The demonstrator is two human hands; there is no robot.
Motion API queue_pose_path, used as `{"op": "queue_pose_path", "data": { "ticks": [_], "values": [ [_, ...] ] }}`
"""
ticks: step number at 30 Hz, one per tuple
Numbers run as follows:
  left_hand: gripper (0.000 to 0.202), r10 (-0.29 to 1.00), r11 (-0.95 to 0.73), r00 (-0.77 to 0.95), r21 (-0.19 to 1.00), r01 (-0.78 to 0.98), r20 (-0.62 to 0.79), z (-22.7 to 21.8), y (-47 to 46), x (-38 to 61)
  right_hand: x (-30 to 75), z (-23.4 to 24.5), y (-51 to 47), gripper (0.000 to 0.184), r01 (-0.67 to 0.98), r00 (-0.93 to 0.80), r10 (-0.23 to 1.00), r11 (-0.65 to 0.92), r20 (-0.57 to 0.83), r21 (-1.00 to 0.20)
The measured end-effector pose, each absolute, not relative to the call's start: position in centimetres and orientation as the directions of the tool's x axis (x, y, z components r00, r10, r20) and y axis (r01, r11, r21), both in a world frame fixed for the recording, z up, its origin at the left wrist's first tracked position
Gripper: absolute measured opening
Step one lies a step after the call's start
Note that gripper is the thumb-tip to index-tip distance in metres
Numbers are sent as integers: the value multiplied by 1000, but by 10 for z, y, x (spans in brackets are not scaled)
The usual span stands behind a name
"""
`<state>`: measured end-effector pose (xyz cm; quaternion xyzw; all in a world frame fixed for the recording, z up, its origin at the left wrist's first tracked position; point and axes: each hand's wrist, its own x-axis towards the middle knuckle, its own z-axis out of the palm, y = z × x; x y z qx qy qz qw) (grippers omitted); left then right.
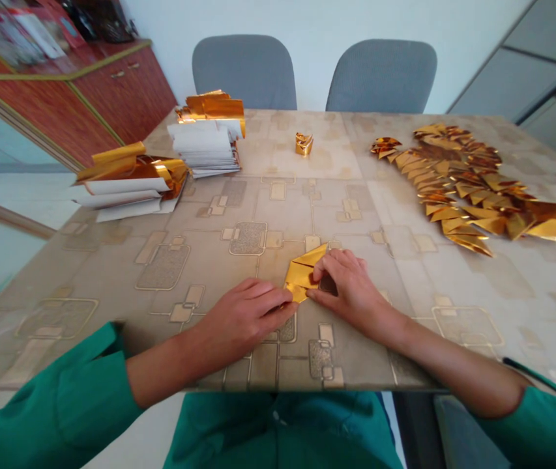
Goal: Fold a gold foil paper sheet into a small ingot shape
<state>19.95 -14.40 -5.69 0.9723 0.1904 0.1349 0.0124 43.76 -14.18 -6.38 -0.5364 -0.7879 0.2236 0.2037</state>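
Observation:
A piece of gold foil paper (304,268), folded into a slanted shape with pointed ends, lies on the patterned tablecloth in front of me. My left hand (253,312) presses on its lower left end, fingers together and stretched over the edge. With bent thumb and fingers, my right hand (351,286) grips the paper's right side. The fingertips hide parts of the folds. Farther off, on the right, lies a heap of folded gold foil pieces (453,176). One small group of folded foil pieces (304,144) stands alone near the far middle of the table.
At the back left are two stacks of foil-faced paper, one upright stack (206,146) and one spread stack (128,189), white backs showing. Two grey chairs (244,71) stand beyond the table (199,260). A wooden cabinet (121,91) is at the far left.

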Motion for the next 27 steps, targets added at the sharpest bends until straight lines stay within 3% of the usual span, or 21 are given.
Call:
{"op": "queue_pose_path", "data": {
  "ticks": [13, 21, 24, 27],
  "values": [
    [30, 411, -909, 871, 48, 414, 270, -59, -162, 173, 447, -66, -132, 11, 697, -393, 917, 347, 71, -628],
    [30, 546, -837, 756, 207, 506, 360, -56, -148, 206, 445, -55, -131, 15, 642, -370, 927, 304, 62, -704],
    [26, 594, -804, 737, 221, 552, 321, -56, -140, 218, 447, -46, -128, 10, 517, -311, 940, 292, 141, -805],
    [25, 610, -792, 736, 232, 564, 294, -56, -138, 223, 449, -40, -113, 10, 518, -256, 918, 394, 302, -759]
  ]
}}
